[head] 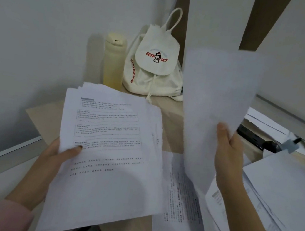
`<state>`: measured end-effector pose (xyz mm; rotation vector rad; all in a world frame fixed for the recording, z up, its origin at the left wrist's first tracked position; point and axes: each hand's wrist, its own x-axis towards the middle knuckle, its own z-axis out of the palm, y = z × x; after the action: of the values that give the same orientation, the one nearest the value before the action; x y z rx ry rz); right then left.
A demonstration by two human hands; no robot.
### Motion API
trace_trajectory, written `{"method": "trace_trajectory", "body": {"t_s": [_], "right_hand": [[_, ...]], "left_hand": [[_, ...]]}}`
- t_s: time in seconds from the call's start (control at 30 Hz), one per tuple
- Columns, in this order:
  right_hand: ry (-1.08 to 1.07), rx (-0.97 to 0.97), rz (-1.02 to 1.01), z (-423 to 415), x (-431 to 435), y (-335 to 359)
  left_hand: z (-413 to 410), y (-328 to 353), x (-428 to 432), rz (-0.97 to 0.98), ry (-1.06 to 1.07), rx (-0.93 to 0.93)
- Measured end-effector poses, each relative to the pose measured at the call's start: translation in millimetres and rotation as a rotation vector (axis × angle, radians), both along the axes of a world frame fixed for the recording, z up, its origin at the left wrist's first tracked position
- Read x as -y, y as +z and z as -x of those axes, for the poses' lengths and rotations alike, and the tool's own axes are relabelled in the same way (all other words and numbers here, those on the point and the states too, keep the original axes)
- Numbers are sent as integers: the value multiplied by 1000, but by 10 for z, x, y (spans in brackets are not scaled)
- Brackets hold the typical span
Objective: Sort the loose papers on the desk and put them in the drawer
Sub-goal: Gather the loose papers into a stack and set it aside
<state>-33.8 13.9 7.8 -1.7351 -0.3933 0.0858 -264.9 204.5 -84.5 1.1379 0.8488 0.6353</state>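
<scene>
My left hand (59,154) grips a stack of printed papers (107,158) by its left edge, thumb on the top sheet, and holds it above the desk. A single sheet (214,108) stands raised, blank side toward me, pinched at its right edge by my right hand (228,150). Beneath that sheet a printed page (181,200) lies flat on the desk. Several more loose papers (281,194) spread in an untidy pile at the right. No drawer is in view.
A white drawstring backpack (154,69) and a cream bottle (114,60) stand against the wall at the back of the wooden desk (169,115). A black device (255,138) with cables lies at the right, behind the paper pile.
</scene>
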Motion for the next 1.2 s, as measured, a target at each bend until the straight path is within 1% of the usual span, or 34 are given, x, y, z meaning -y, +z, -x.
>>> {"method": "trace_trajectory", "body": {"t_s": [0.07,0.1,0.17,0.27,0.33,0.4,0.43,0.5,0.57,0.67,0.77,0.83,0.9,0.97,1.07,1.2], "right_hand": [[-44,67,-109,24,62,189],[-39,120,-129,51,97,280],[54,222,-118,110,150,398],[264,383,55,197,203,342],[433,489,183,215,231,144],[601,554,297,192,231,-150],[648,562,342,159,233,-321],[665,571,401,99,237,-643],[645,554,434,40,244,-873],[577,559,476,15,258,-1026],[575,789,605,-6,289,-1106],[533,787,612,-42,325,-1148],[436,720,651,-20,321,-1004],[303,700,654,-14,306,-808],[21,762,739,-94,310,-325],[-203,830,812,-107,314,238]], "left_hand": [[-54,1,26,26,-26,16],[-80,-14,35,37,-34,19],[-137,-48,55,39,-65,5],[-195,-108,75,36,-141,-33],[-197,-146,77,59,-198,-60],[-193,-172,61,60,-238,-85],[-202,-186,49,54,-238,-91],[-209,-195,33,58,-192,-84],[-203,-191,23,101,-166,-57],[-175,-223,-38,195,-225,-13],[-182,-209,-59,230,-263,-53],[-191,-170,-20,182,-305,-95],[-183,-173,3,136,-303,-122],[-171,-181,6,107,-259,-129],[-175,-189,-8,99,-219,-131],[-134,-156,39,58,-262,-154]]}}
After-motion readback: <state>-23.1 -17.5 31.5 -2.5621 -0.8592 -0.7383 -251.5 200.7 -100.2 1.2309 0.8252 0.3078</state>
